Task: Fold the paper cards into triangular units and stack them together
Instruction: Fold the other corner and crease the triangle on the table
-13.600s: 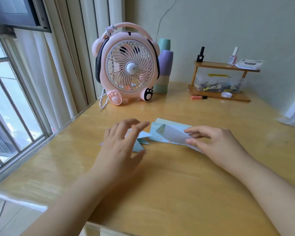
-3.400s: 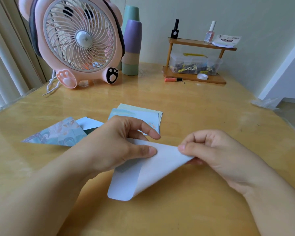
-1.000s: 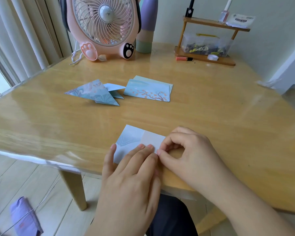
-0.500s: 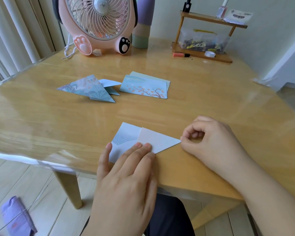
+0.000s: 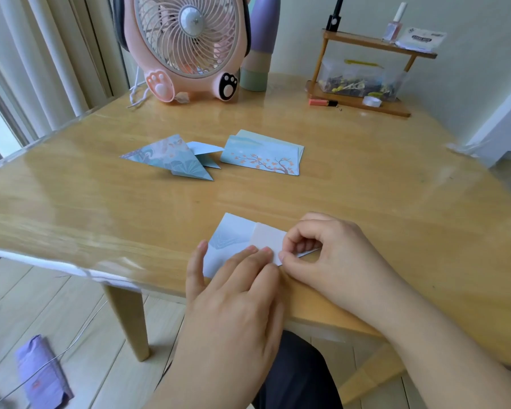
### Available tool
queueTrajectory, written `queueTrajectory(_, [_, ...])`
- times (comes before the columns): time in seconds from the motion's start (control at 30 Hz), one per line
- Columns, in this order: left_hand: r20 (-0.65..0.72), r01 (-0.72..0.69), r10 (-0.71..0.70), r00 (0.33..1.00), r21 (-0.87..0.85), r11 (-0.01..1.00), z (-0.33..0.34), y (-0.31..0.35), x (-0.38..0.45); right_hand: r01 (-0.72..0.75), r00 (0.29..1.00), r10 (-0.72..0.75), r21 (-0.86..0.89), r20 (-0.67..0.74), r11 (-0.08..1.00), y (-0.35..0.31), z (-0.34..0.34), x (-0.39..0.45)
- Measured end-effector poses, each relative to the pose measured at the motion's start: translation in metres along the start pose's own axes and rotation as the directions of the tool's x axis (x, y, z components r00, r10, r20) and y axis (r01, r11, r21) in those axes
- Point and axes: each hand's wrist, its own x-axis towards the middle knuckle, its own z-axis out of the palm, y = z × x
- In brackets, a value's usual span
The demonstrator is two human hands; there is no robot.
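Near the front edge of the table [image 5: 101,208], the paper card [image 5: 236,240] lies half folded, its white flap turned over the patterned side. The left hand [image 5: 233,290] presses flat fingers on it; the right hand [image 5: 325,249] pinches the flap's edge with curled fingers. If the left hand lifts, the card may well slide and the crease run crooked, giving a lopsided unit. Finished folded triangles [image 5: 174,157] and the unfolded cards [image 5: 263,157] wait well apart, farther back.

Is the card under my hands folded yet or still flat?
Partly folded: the card shows a white flap turned over its printed side; the left hand presses it flat while the right hand pinches the flap's edge.
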Motion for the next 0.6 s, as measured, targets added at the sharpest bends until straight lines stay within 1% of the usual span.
queueTrajectory(0.17, [0.004, -0.002, 0.001, 1.000, 0.019, 1.000, -0.005, -0.002, -0.002, -0.020, 1.000, 0.020, 0.042, 0.000, 0.999, 0.000, 0.000, -0.001])
queueTrajectory(0.33, [-0.052, 0.022, -0.020, 0.998, 0.047, 0.999, -0.015, -0.012, -0.014, -0.033, 0.999, 0.033, 0.063, -0.011, 0.997, 0.000, 0.000, -0.002])
queueTrajectory(0.47, [-0.106, 0.087, -0.077, 0.991, 0.096, 0.992, -0.025, -0.018, -0.023, -0.030, 0.999, 0.030, 0.056, -0.012, 0.998, -0.001, 0.001, -0.003])
queueTrajectory(0.6, [-0.127, 0.073, -0.054, 0.990, 0.153, 0.986, -0.024, -0.017, -0.026, -0.044, 0.999, 0.044, 0.030, -0.023, 0.999, -0.002, 0.000, -0.002])
